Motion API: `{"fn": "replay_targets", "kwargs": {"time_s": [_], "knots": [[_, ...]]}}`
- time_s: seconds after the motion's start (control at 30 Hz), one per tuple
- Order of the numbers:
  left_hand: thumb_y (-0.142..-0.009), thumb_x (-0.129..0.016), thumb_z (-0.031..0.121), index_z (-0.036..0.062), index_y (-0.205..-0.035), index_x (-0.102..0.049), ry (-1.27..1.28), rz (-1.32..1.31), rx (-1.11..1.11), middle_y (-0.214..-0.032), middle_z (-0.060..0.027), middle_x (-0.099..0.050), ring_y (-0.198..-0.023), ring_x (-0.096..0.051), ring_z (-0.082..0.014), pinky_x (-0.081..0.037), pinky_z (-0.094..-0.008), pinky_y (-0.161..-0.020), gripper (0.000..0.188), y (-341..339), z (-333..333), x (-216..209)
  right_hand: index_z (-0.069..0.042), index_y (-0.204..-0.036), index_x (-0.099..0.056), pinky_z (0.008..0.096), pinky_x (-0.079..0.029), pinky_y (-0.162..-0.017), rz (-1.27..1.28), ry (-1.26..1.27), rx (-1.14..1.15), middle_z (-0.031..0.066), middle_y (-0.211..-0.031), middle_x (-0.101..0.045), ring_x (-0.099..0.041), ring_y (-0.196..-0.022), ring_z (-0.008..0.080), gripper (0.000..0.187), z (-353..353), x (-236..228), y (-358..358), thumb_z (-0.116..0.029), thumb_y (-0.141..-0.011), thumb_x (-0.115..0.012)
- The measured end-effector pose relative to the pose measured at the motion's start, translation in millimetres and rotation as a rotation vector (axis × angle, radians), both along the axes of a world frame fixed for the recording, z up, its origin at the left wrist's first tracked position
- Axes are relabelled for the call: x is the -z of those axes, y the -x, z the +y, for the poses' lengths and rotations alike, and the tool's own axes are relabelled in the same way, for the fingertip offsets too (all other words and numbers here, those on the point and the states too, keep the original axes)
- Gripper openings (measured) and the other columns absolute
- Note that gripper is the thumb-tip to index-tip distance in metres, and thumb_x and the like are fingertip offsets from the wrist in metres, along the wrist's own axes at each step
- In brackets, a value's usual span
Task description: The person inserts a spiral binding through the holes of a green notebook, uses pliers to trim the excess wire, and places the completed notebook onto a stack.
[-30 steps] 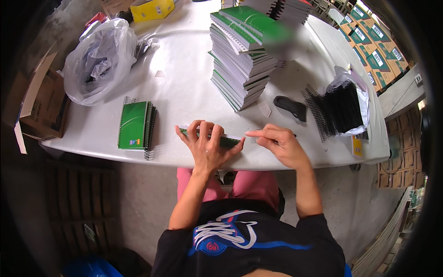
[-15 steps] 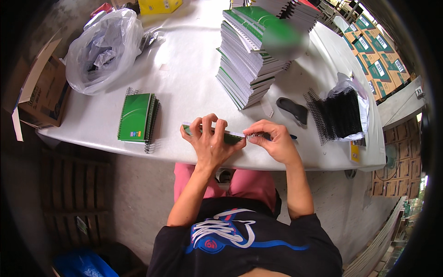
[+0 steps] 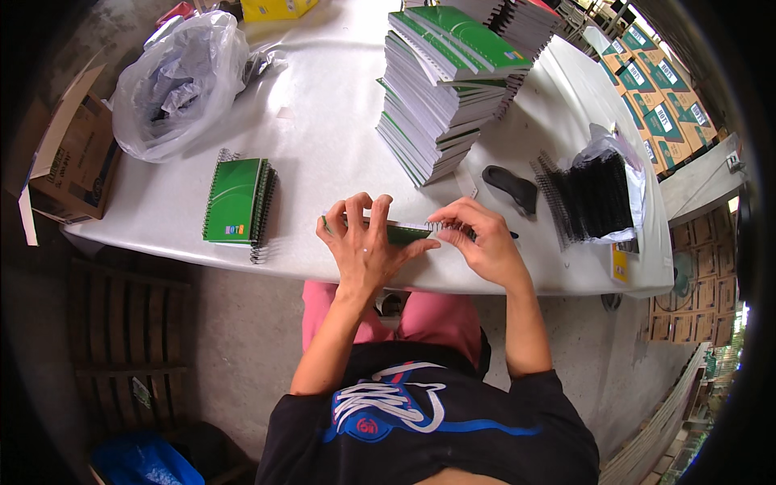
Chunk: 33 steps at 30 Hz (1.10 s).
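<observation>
At the table's near edge my left hand (image 3: 360, 246) is closed round a green-covered notebook (image 3: 404, 234), held on edge, its fingers arched over the top and its thumb along the near side. Beside it, my right hand (image 3: 485, 244) pinches a dark spiral binding coil (image 3: 436, 226) at the notebook's right end. Part of the coil shows along the notebook's upper edge; the fingers hide the rest. Left of my hands lies a small pile of green spiral notebooks (image 3: 234, 198), with coil ends sticking out past the covers.
A tall stack of notebooks (image 3: 432, 113) stands beyond my hands. To the right are a dark, shoe-sole-shaped object (image 3: 511, 190) and a bundle of black coils (image 3: 594, 198) on plastic. A clear plastic bag (image 3: 182, 89) and an open cardboard box (image 3: 77, 166) stand at the left.
My right hand's fingertips have shifted slightly up with the coil, and more coil loops show at the notebook's edge. My left hand keeps its hold, its thumb reaching a little further right.
</observation>
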<state>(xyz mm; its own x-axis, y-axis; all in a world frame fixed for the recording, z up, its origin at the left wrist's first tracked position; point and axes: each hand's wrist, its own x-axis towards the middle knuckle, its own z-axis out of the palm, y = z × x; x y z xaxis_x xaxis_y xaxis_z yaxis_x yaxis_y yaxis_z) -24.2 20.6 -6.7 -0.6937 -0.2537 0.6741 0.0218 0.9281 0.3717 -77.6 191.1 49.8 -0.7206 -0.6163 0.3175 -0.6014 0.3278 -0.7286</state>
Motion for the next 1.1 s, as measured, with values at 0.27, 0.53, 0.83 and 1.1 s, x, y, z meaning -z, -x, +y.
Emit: {"fn": "replay_targets", "kwargs": {"time_s": [0.27,0.53,0.83,1.1], "knots": [[-0.058,-0.067,0.068,0.0162,-0.098,-0.057,-0.005,-0.137,0.026,-0.096,-0.0022,-0.047,-0.098,-0.04,-0.0261,-0.027,-0.0457,-0.082,0.066,0.5,-1.5,1.3,-0.003,-0.099,-0.065,0.0281,-0.046,-0.061,-0.281,-0.048,-0.041,0.0055,-0.081,-0.058,-0.055,-0.069,0.012,0.015,3.2,-1.3,8.4,-0.011,-0.088,-0.06],[-0.06,-0.069,0.063,0.0159,-0.097,-0.057,0.021,-0.109,0.063,-0.097,-0.0042,-0.046,-0.099,-0.04,-0.0268,-0.027,-0.0483,-0.085,0.062,5.8,1.7,-1.8,-0.001,-0.098,-0.064,0.0304,-0.046,-0.061,-0.099,-0.01,0.054,0.0106,-0.082,-0.059,-0.058,-0.069,0.0173,0.019,-0.4,10.7,2.0,-0.017,-0.088,-0.06],[-0.058,-0.071,0.062,0.0122,-0.093,-0.059,-0.016,-0.009,0.153,-0.091,-0.005,-0.049,-0.096,-0.042,-0.0278,-0.032,-0.0439,-0.085,0.062,3.2,-9.1,0.5,-0.015,-0.125,-0.049,0.0359,-0.045,-0.081,0.044,-0.262,0.275,0.0129,-0.112,-0.056,-0.058,-0.093,0.027,0.046,43.1,-6.6,29.4,-0.017,-0.081,-0.063],[-0.059,-0.072,0.06,0.0095,-0.076,-0.056,-0.086,-0.073,0.299,-0.088,-0.0052,-0.048,-0.096,-0.043,-0.0276,-0.031,-0.043,-0.086,0.055,5.6,-18.5,-3.9,-0.007,-0.11,-0.059,0.0361,-0.045,-0.085,0.396,-0.433,0.587,0.0095,-0.103,-0.061,-0.059,-0.093,0.0296,0.037,112.9,50.4,80.3,0.0,-0.074,-0.056]]}}
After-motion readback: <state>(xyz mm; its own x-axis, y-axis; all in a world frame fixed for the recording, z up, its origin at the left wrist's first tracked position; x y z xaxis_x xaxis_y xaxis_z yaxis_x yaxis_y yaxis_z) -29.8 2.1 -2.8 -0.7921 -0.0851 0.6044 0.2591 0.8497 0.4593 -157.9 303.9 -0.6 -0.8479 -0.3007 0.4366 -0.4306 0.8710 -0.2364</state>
